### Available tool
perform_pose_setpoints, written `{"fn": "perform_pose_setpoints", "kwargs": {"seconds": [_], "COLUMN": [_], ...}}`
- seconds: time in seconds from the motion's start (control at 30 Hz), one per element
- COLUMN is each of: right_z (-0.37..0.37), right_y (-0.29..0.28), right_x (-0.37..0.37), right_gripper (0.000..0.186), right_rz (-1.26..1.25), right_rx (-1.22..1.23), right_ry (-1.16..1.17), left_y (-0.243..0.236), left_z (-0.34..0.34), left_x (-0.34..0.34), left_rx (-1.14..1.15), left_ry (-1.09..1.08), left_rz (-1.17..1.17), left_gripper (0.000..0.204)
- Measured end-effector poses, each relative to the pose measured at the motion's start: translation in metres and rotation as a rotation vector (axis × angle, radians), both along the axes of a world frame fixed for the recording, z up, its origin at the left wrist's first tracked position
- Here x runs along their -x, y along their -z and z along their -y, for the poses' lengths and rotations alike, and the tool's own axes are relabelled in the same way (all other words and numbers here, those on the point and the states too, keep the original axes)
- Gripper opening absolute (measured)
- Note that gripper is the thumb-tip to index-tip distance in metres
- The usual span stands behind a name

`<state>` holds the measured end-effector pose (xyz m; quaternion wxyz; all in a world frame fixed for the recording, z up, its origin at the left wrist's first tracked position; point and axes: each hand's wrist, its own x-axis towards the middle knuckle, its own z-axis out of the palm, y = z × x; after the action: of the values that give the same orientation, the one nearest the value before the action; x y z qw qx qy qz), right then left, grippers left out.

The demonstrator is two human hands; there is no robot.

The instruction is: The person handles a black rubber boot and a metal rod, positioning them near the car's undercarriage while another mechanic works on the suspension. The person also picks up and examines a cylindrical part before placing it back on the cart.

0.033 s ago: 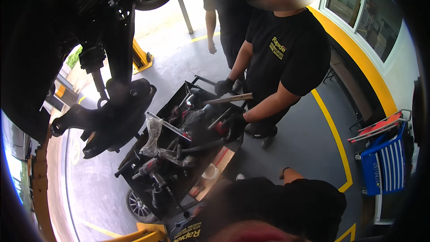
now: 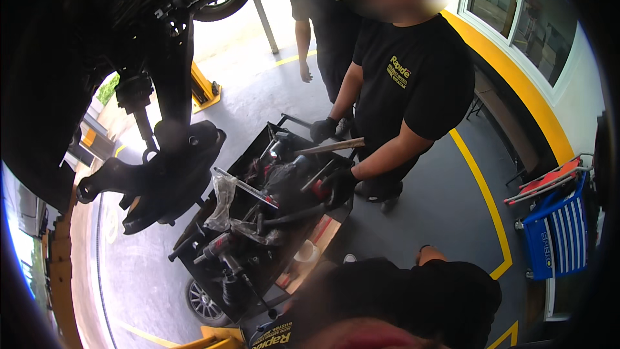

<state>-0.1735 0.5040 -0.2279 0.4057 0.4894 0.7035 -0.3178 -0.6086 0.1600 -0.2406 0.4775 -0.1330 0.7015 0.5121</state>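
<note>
My own fingers hardly show here. A patch of my right forearm (image 2: 431,256) lies bare past the black sleeve; how far those fingers are open, or whether they hold anything, I cannot tell. My left hand is out of view. Ahead of my shirt (image 2: 400,291) stands the black tool cart (image 2: 247,148), heaped with gear. On its near end lie a grey-and-red impact wrench (image 2: 218,245) and a ribbed black part (image 2: 230,289); behind them are a crumpled clear plastic bag (image 2: 223,203), a long silver bar (image 2: 248,187) and a wooden handle (image 2: 329,147). A pale tray (image 2: 328,229) sits along the side nearer me, a white cup-like piece (image 2: 306,252) in it. Across the cart a co-worker (image 2: 413,84) has one dark-gloved hand (image 2: 323,130) at its edge and the other (image 2: 340,186) over the load. A second person (image 2: 323,22) stands behind. To the left, a dark suspension arm (image 2: 171,178) hangs under a raised vehicle; at far right are a blue cart (image 2: 557,229) and a red folding frame (image 2: 547,182).
</note>
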Motion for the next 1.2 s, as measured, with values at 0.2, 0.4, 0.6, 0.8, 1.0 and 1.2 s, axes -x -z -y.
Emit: {"fn": "perform_pose_setpoints", "kwargs": {"seconds": [0.2,0.4,0.6,0.8,1.0,1.2], "right_z": [-0.031,-0.034,0.016,-0.029,-0.051,-0.004], "right_y": [-0.005,0.049,0.114,0.081,0.073,0.053], "right_x": [-0.113,-0.046,0.075,0.053,0.041,0.087], "right_gripper": [0.051,0.056,0.051,0.051,0.044,0.063], "right_rz": [0.017,-0.258,-0.18,-0.162,-0.114,-0.102], "right_rx": [0.073,0.005,0.189,0.211,0.201,0.408], "right_ry": [0.887,0.607,0.188,0.146,0.575,0.561], "left_y": [0.006,0.004,-0.004,-0.011,-0.014,-0.018], "left_z": [-0.039,-0.056,-0.053,-0.027,0.013,0.092], "left_x": [0.012,0.015,0.018,0.02,0.025,0.032], "left_rx": [-0.038,-0.054,-0.049,-0.033,-0.012,0.096], "left_ry": [0.012,0.017,-0.005,-0.096,-0.238,-0.558], "left_rz": [0.058,0.089,0.088,0.08,0.101,0.09], "left_gripper": [0.037,0.039,0.042,0.044,0.046,0.049]}}
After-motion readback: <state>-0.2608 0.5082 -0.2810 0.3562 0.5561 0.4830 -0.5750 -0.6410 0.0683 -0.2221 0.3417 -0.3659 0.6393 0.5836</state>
